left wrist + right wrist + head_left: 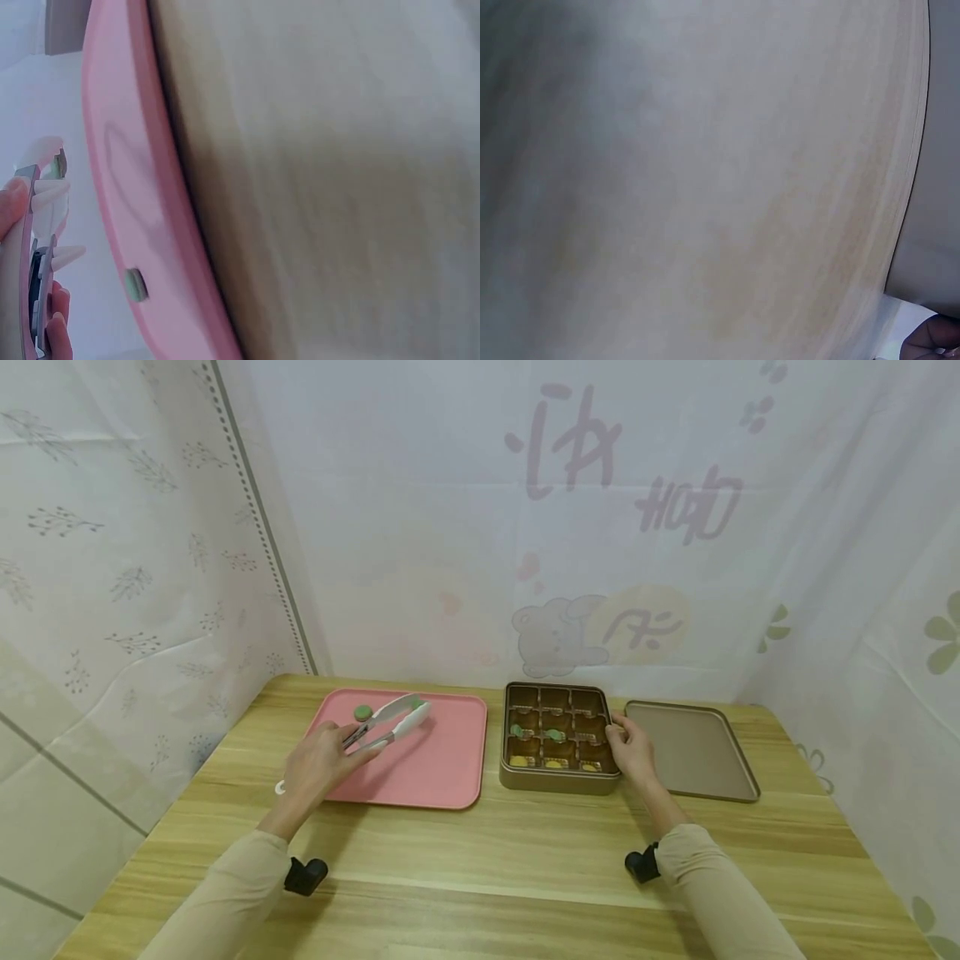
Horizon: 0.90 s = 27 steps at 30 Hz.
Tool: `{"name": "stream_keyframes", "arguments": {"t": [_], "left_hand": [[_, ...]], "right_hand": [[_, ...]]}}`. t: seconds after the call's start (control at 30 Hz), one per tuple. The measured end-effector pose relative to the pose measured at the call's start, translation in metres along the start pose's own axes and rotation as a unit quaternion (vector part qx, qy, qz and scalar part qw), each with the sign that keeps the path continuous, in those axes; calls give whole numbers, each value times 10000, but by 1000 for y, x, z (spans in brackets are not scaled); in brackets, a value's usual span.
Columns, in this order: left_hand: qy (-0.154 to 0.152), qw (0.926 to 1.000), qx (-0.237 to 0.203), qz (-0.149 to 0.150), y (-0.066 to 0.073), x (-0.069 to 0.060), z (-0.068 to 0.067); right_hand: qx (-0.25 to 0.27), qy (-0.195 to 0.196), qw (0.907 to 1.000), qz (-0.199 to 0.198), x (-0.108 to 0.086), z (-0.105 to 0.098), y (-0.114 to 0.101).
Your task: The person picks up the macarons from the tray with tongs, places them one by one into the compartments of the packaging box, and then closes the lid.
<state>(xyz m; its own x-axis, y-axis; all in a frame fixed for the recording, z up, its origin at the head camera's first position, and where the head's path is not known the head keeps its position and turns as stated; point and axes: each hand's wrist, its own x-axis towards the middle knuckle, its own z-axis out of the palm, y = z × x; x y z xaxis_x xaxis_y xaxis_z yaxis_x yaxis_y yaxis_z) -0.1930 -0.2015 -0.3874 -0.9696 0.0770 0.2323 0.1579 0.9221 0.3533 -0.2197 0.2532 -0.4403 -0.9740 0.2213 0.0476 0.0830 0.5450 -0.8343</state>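
My left hand holds a pair of tongs with white tips over the pink tray. Between the tips is a green macaron. Another green macaron lies near the tray's back left, behind the tongs. To the right stands a bronze tin box with a divided insert. Yellow macarons sit in its front row, and green macarons in the left and middle compartments of the middle row. My right hand grips the box's right wall at the rim.
A flat bronze lid lies to the right of the box, close behind my right hand. The wooden table runs back to a printed curtain, with more curtain at both sides. Black wrist cameras hang from both sleeves.
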Motion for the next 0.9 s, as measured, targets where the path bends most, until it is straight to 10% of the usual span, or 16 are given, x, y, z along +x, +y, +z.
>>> {"name": "stream_keyframes", "arguments": {"t": [0.9], "left_hand": [[-441,9980,-245,377,99,56,26]], "right_hand": [[54,24,10000,78,-1,0,-3]]}}
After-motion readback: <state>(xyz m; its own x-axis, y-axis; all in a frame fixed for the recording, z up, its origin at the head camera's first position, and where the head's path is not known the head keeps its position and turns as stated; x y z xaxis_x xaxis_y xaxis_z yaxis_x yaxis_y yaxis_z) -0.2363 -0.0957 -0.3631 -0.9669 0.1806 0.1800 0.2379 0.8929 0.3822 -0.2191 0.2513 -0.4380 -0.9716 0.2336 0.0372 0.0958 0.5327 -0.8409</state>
